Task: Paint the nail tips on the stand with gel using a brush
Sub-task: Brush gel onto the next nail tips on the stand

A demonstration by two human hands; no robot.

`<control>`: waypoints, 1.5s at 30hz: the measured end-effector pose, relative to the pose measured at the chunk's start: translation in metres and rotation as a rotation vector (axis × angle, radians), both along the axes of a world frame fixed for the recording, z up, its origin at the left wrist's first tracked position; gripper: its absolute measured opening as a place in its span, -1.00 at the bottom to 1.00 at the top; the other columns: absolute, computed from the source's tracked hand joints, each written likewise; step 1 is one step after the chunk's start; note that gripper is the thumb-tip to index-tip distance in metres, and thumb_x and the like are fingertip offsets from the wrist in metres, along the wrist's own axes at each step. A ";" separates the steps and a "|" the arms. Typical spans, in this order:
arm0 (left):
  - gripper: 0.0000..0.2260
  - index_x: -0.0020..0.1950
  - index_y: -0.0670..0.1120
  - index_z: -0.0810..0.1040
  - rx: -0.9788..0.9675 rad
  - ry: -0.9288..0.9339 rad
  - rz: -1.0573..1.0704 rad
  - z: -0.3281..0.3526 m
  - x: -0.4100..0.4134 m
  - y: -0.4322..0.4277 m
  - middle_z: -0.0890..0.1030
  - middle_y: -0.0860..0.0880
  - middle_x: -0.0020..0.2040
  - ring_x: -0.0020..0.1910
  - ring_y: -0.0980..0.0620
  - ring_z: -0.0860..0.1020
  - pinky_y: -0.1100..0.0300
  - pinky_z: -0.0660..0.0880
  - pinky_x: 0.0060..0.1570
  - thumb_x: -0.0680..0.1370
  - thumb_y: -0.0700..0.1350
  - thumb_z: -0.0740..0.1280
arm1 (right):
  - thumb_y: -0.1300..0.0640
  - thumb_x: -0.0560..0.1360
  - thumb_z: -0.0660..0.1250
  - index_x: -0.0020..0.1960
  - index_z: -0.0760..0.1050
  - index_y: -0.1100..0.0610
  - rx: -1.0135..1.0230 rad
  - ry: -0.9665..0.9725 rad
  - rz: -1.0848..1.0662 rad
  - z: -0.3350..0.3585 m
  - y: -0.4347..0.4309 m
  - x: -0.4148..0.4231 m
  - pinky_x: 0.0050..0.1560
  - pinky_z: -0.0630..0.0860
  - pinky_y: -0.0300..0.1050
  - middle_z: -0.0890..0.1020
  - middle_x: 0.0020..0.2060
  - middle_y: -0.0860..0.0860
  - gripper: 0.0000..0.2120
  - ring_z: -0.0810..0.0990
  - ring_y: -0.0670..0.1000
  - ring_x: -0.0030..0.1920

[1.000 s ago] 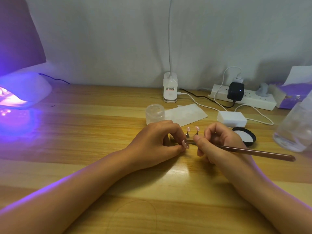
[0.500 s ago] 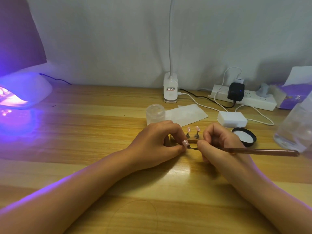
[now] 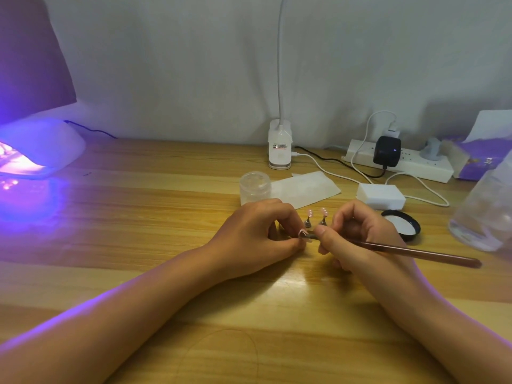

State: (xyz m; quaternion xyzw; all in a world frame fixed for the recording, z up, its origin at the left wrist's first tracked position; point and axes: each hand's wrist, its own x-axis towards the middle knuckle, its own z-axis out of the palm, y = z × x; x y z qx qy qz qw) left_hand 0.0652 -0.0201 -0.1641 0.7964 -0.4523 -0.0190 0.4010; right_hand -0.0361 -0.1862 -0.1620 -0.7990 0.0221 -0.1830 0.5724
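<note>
On the wooden desk [image 3: 138, 217] the left hand [image 3: 257, 234] curls its fingers round one nail tip [image 3: 303, 234] and pinches it near the middle of the desk, with the pale tip showing at its fingertips. The right hand [image 3: 357, 236] grips a brown brush [image 3: 401, 249] close to its front end, fingers wrapped tight about the handle, which slants away to the right; the brush head meets the held nail tip (the bristles themselves are too small to make out). Just behind the two hands stand two more pink nail tips [image 3: 310, 213] on small cone holders [image 3: 307, 224]. A clear gel jar [image 3: 255, 185] sits behind the left hand, and its black lid [image 3: 401, 224] lies beside the right hand. At the far left a curing lamp [image 3: 36, 151] glows violet.
</note>
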 end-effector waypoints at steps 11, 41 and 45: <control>-0.92 -0.05 -0.02 0.67 -0.005 -0.010 -0.007 -0.002 0.002 0.000 0.62 0.10 -0.14 -0.31 0.28 0.49 0.42 0.33 -0.32 0.48 -0.12 0.50 | 0.20 0.45 0.40 -0.20 0.44 -0.04 -0.097 -0.011 -0.021 -0.002 -0.002 0.001 -0.39 0.44 -0.31 0.58 -0.35 -0.05 -0.80 0.51 -0.15 -0.39; -0.93 -0.04 0.02 0.65 -0.007 -0.038 -0.012 -0.004 0.002 0.001 0.59 0.09 -0.08 -0.28 0.09 0.51 0.20 0.45 -0.28 0.50 -0.12 0.47 | 0.20 0.49 0.38 -0.14 0.45 0.13 0.111 -0.020 0.041 0.003 -0.001 -0.002 -0.39 0.45 -0.37 0.65 -0.36 0.03 -0.89 0.58 -0.14 -0.39; -0.90 -0.01 0.02 0.65 0.007 -0.073 0.011 -0.005 0.003 0.000 0.57 0.14 -0.11 -0.29 0.13 0.49 0.24 0.44 -0.29 0.49 -0.08 0.48 | 0.15 0.48 0.40 -0.13 0.47 0.12 0.053 0.011 0.057 0.001 -0.001 -0.001 -0.35 0.48 -0.35 0.68 -0.32 0.03 -0.89 0.63 -0.14 -0.34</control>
